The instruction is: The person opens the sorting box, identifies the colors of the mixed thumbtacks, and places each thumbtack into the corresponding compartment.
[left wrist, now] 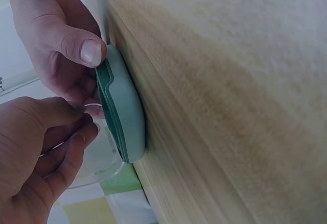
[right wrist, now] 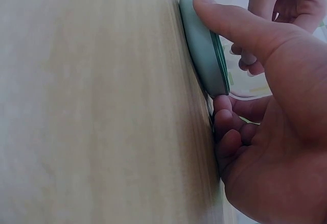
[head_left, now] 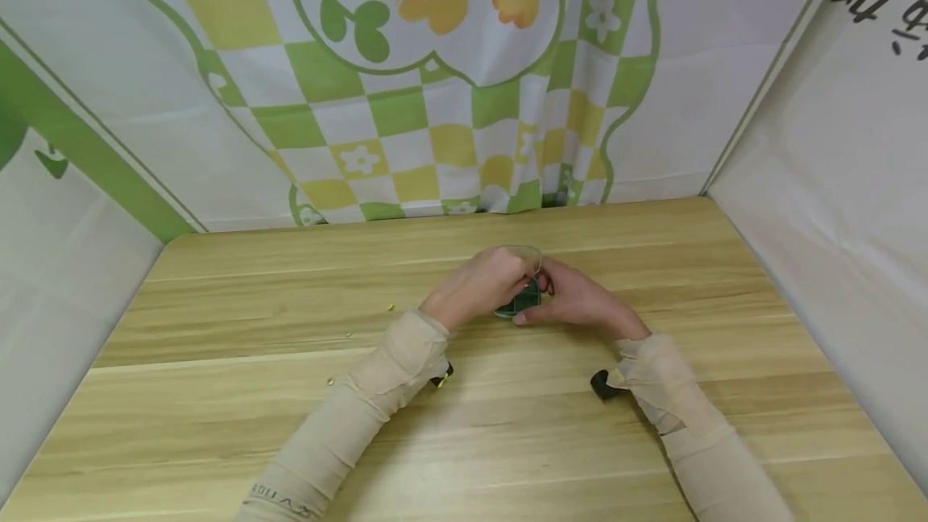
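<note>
A small green case (head_left: 528, 296) stands on the wooden table with its clear lid (head_left: 524, 250) raised; its inside is darker green with dividers. My right hand (head_left: 580, 296) grips the case, the thumb on its near rim and fingers at its side. In the left wrist view, the pale green outer wall (left wrist: 127, 112) rests on the table. Over the case is my left hand (head_left: 484, 280), fingertips pinched together. A thin pale curved piece (left wrist: 93, 104) shows at those fingertips; its kind is too small to tell. Both hands partly hide the case's inside.
Left of the hands lie a tiny yellow piece (head_left: 391, 308), a tiny pale piece (head_left: 348, 334) and a small gold-coloured piece (head_left: 330, 382). A patterned curtain (head_left: 406, 119) hangs behind the table (head_left: 507, 441), with white fabric walls (head_left: 834, 184) at the sides.
</note>
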Tool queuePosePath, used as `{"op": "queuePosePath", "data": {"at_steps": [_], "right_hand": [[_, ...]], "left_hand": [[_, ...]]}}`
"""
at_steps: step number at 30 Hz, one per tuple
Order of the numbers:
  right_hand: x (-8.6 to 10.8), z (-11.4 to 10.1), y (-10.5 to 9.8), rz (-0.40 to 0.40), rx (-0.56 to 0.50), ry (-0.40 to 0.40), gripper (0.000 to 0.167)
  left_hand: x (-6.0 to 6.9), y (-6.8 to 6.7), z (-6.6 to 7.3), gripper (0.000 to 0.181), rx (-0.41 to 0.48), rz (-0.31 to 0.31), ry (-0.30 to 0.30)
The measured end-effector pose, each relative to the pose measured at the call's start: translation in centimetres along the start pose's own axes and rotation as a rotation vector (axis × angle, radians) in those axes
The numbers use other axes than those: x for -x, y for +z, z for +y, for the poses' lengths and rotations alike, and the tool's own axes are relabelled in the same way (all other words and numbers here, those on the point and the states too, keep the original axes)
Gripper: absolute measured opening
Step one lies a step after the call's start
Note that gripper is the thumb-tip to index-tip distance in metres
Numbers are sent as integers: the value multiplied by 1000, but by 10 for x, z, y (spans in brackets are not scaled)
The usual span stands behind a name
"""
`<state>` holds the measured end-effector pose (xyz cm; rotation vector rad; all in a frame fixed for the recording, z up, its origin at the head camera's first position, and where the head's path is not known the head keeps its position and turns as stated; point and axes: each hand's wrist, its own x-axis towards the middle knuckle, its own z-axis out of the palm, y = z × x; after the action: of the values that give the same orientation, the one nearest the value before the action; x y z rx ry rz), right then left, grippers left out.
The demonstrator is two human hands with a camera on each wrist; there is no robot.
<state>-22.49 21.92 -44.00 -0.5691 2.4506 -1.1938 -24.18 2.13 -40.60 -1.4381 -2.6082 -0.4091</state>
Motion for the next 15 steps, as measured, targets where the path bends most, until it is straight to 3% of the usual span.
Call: {"op": "queuePosePath", "data": {"at_steps": [15], "right_hand": [[2,-2,-1,-3,19,17,61]], "left_hand": [[1,-2,-2,13,13,-11,17]]}}
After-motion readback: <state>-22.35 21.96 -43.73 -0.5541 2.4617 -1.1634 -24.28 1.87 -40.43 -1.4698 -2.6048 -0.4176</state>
